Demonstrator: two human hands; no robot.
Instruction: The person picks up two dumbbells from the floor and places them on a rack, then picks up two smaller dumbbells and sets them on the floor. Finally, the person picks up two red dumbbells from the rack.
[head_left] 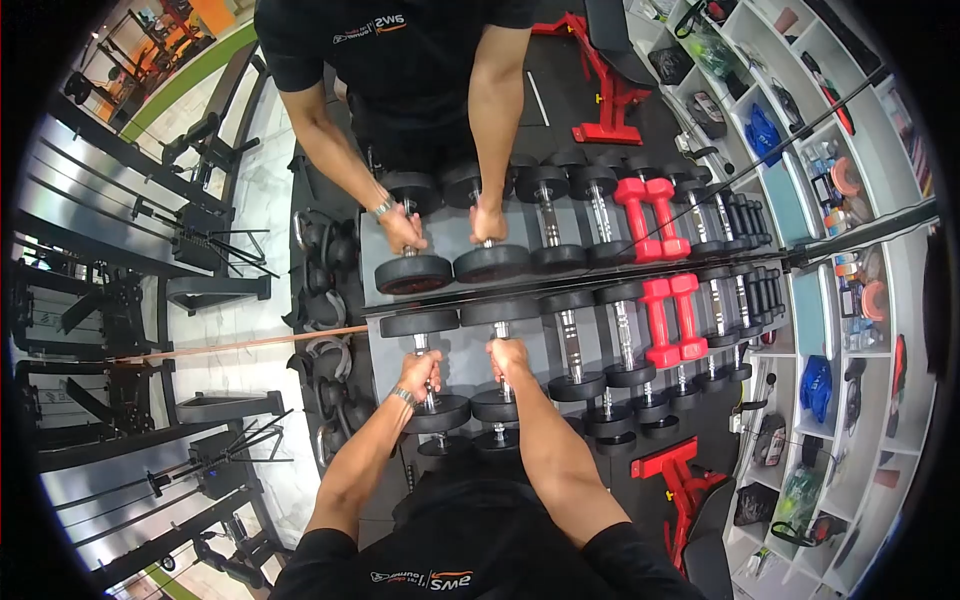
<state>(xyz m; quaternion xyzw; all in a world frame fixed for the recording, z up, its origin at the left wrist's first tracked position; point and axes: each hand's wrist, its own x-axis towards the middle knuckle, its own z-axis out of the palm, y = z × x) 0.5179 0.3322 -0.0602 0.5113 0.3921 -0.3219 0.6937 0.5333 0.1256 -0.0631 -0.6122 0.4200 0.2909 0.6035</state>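
My left hand (420, 374), with a watch on its wrist, is wrapped around the chrome handle of a black round-headed dumbbell (440, 413) at the left end of the rack. Just beside it, my right hand (508, 358) grips the handle of a second dumbbell (494, 407) of like shape. Both dumbbells lie on the grey top shelf of the rack (388, 372), one head towards the mirror and one towards me. Right of my right hand lies another black dumbbell (571, 345) with a chrome handle.
A mirror behind the rack reflects my arms and the weights. Red dumbbells (657, 322) and smaller black ones fill the rack's right side. Kettlebells (335, 405) stand at left on the floor. A red-framed bench (680, 490) and white shelving (815, 460) are at right.
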